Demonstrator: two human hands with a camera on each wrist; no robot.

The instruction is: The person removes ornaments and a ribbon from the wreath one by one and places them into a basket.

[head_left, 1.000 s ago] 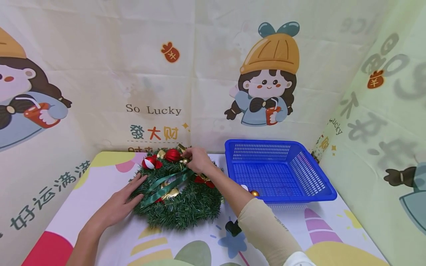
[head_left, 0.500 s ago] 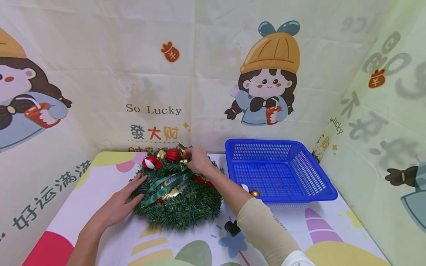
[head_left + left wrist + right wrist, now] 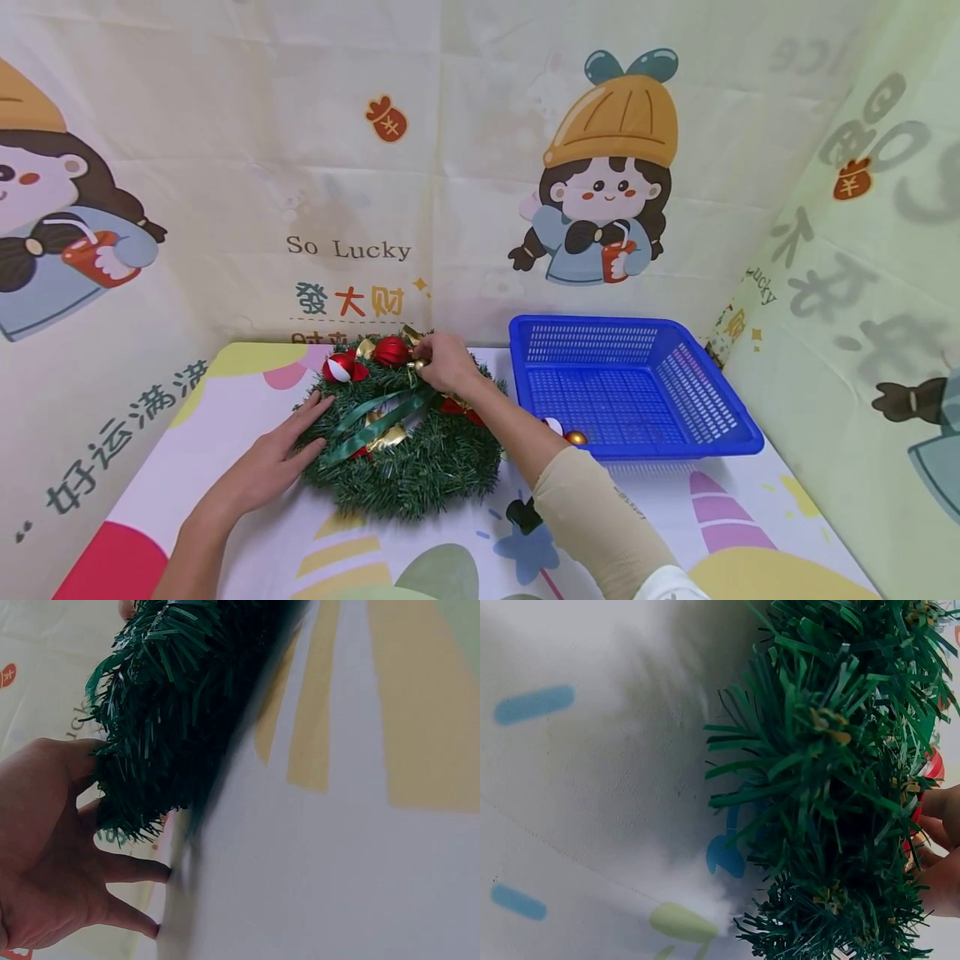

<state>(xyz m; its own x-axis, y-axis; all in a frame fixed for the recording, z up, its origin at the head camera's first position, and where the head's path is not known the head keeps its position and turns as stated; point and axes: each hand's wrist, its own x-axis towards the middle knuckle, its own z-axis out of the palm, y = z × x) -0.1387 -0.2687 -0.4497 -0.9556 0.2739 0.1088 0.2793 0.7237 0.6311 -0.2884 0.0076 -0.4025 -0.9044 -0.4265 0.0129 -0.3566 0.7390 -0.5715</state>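
Observation:
A green tinsel wreath [image 3: 420,475] lies on the table with a dark green ribbon [image 3: 378,425] across its middle. On its far side sit a red ball [image 3: 391,352] and a red-and-white ball [image 3: 341,367], with a red-and-gold bow [image 3: 460,408] on the right. My left hand [image 3: 273,458] rests against the wreath's left side, fingers spread; in the left wrist view two fingertips reach down beside the tinsel [image 3: 165,712]. At the wreath's upper right, my right hand [image 3: 447,364] pinches a small gold ball ornament [image 3: 419,364], partly covered by the fingers.
A blue plastic basket [image 3: 675,452] stands right of the wreath. By its near left corner are a gold ball [image 3: 576,437] and a white ball [image 3: 553,425], partly behind the right forearm. A small black object [image 3: 522,516] lies beside that forearm. Printed cloth walls rise behind and at both sides.

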